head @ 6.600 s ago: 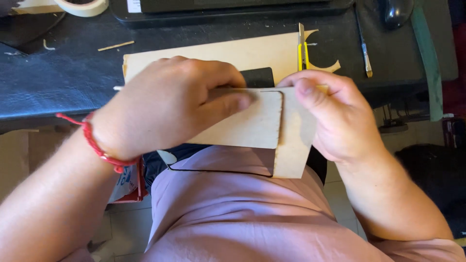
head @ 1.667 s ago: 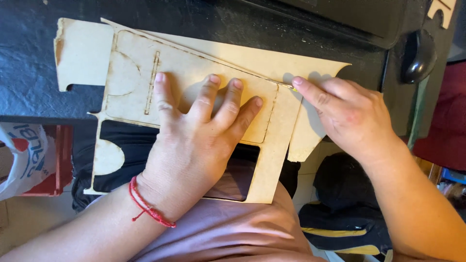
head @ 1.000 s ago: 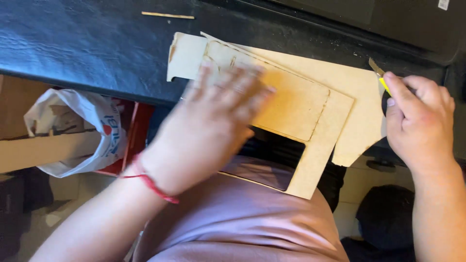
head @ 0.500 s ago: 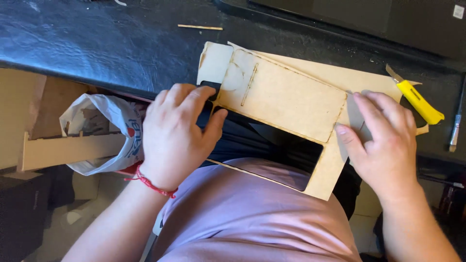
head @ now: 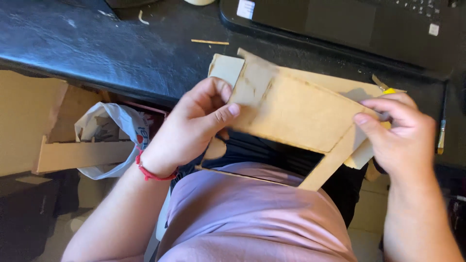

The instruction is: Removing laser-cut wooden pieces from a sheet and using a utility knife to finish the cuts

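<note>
A thin tan laser-cut wooden sheet is raised off the black desk, tilted over my lap. My left hand, with a red string on its wrist, pinches the sheet's left edge between thumb and fingers. My right hand grips the sheet's right end. A yellow utility knife shows just behind my right fingers; I cannot tell whether that hand holds it. A second tan sheet lies flat on the desk underneath.
A black laptop sits at the back of the desk. A thin wooden sliver lies on the desk. Under the desk to the left are a white plastic bag and wooden boards. A pen-like tool lies at the right.
The sheet has been lifted and tilted up from the desk. My left hand moved from below its edge to pinching it; my right hand shifted to its right end.
</note>
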